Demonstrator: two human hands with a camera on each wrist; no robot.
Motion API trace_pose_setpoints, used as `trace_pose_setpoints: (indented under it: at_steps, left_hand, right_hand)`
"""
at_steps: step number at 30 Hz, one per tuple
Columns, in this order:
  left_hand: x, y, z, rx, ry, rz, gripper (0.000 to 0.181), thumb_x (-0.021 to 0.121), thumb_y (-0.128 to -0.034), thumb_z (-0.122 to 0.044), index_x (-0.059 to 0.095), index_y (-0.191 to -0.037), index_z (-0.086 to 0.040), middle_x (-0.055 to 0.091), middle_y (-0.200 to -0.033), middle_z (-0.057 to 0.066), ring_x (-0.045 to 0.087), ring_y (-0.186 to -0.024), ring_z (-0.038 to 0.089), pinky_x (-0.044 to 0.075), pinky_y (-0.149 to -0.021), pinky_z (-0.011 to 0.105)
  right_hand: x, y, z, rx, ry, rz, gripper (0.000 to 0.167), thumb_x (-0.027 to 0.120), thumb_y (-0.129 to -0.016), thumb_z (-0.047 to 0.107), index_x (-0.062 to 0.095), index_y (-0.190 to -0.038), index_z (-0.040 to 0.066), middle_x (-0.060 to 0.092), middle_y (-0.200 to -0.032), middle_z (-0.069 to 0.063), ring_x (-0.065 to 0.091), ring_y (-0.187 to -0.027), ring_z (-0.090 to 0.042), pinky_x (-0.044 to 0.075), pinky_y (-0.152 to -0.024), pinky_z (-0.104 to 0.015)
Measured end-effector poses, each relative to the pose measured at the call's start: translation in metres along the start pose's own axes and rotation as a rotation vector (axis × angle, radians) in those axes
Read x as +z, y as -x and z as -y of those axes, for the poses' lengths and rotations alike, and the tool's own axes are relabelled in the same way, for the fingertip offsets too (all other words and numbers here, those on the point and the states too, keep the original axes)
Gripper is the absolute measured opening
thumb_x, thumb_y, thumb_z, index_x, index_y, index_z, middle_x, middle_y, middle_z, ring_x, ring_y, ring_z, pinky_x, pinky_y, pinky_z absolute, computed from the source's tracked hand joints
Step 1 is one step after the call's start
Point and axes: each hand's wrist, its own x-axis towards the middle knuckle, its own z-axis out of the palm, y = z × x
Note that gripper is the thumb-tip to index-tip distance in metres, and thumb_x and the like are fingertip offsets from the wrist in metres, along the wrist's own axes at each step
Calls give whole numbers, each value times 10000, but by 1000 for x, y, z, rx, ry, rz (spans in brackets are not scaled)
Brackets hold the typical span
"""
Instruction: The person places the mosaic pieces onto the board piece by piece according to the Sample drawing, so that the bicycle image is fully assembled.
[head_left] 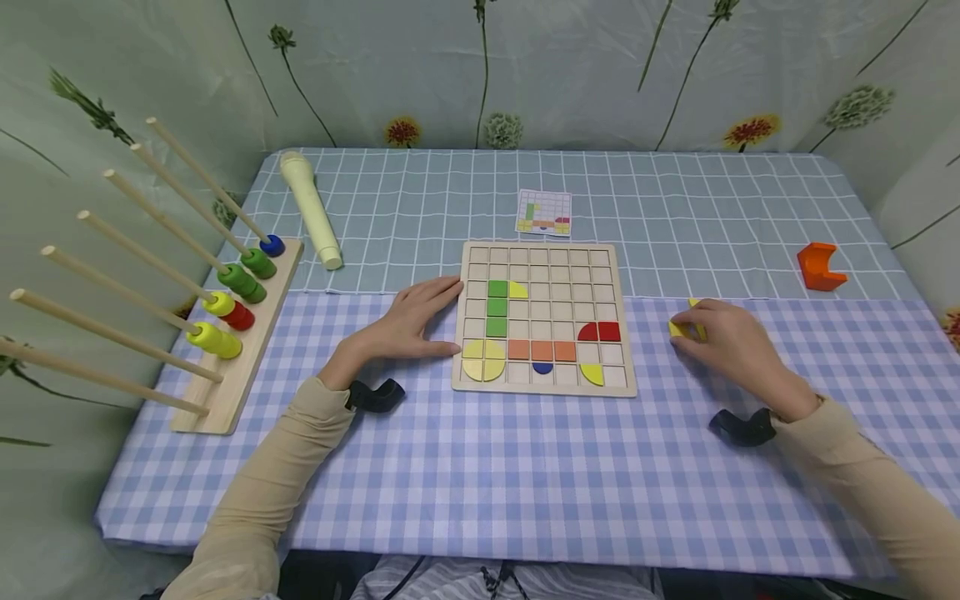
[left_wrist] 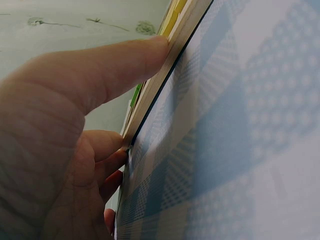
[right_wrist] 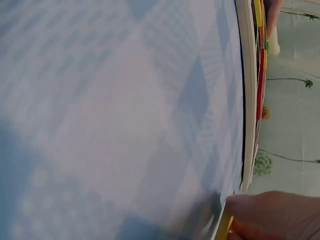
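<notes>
A wooden grid board (head_left: 555, 317) lies flat on the table, with green, yellow, orange, red and blue tiles in some of its squares. My left hand (head_left: 408, 325) touches the board's left edge with thumb and fingertips; in the left wrist view the thumb (left_wrist: 115, 70) presses against the wooden rim. Right of the board, my right hand (head_left: 723, 337) pinches a yellow tile (head_left: 678, 330) just over the cloth. The same yellow tile (right_wrist: 224, 226) shows below the thumb in the right wrist view. More yellow peeks out behind the fingers, mostly hidden.
Behind the board lies a small pattern card (head_left: 543, 212). An abacus-like wooden peg stand (head_left: 247, 354) with coloured rings is at the left, beside a pale yellow toy microphone (head_left: 311, 208). An orange notched block (head_left: 821, 267) sits far right.
</notes>
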Motion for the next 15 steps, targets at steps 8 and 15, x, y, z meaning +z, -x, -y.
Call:
trace_pose_setpoints:
  at_steps: [8,15]
  left_hand:
    - [1,0,1,4,-5,-3,923,677,-802,-418,189,-1505,-73,179,-1579,113,149,-1458,291,126,-1125,528]
    - [1,-1,1,4,-4,-6,920,678,-800,-411,194,-1503,-66,187,-1576,118,151,-1458,287,119,-1132,521]
  right_hand:
    - [2,4,19,-32,-69,-12,264,739,-749,95,713,-982,-26,672,-872,-150,542,-730,-222,442,-642,-355]
    - [5,8,34,-55,-106,-32,268,760,-741,99,721,-982,-11,685,-909,-156,593,-781,-237,471,-667,-377]
